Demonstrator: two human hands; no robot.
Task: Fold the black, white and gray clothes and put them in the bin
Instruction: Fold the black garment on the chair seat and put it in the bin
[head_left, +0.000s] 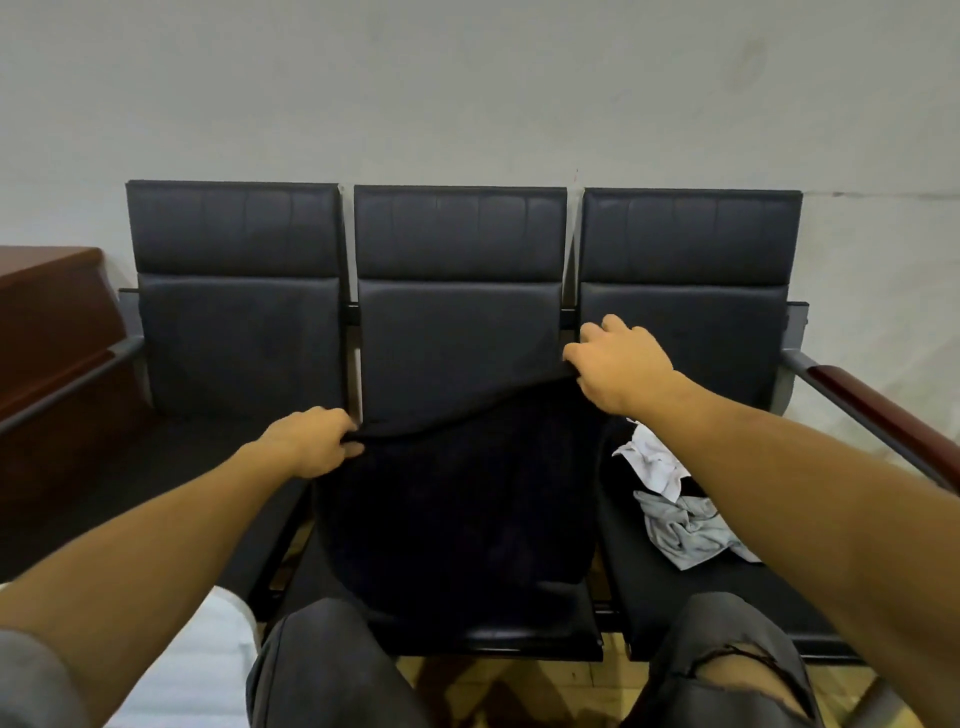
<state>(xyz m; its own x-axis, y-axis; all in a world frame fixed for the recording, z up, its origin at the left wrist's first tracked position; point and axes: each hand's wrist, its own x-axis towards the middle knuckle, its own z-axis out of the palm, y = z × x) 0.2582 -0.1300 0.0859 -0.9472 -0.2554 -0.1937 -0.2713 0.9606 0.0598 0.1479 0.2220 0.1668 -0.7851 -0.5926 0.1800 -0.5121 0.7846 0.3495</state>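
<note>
Over middle seat (535, 631): black garment (457, 499) top edge pinched by left hand (306, 441) and right hand (618, 364) fingers.

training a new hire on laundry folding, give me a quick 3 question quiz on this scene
1. True or false: both hands grip the black garment.
2. Which seat holds the white cloth and gray cloth? A) left seat B) middle seat C) right seat
3. Fill in: the right hand holds its end of the garment ____ than the left hand does.

Key
1. True. Each hand pinches the garment's top edge, over the middle seat.
2. C. They lie crumpled on the right seat.
3. Higher; it is up by the backrest.
</note>
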